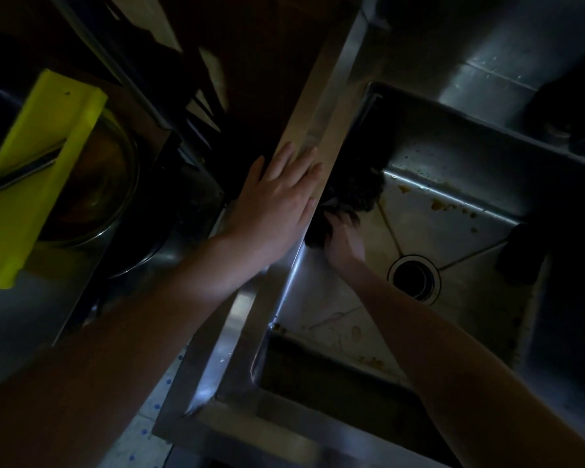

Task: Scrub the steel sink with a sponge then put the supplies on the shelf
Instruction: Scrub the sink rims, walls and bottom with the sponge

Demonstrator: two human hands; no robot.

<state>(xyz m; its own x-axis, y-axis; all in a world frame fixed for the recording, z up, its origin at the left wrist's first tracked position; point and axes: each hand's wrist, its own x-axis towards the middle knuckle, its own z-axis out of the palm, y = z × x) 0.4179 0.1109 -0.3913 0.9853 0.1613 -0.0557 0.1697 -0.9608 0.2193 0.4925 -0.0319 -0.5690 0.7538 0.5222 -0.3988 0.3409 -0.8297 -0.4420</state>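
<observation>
The steel sink [453,214] fills the right half of the dim head view, its floor spotted with brown stains and its round drain [414,276] near the middle. My left hand [277,194] lies flat with straight fingers on the sink's left rim [304,130]. Down inside the basin, my right hand [343,236] grips a dark sponge [352,190] and presses it against the left wall, just below the rim. Part of the right hand's fingers is hidden by the rim and the sponge.
A yellow-green slicer board [38,173] leans over a metal bowl [105,197] at the left. A dark object [520,255] sits against the sink's right wall. Another dark shape [568,109] lies on the steel counter at the far right.
</observation>
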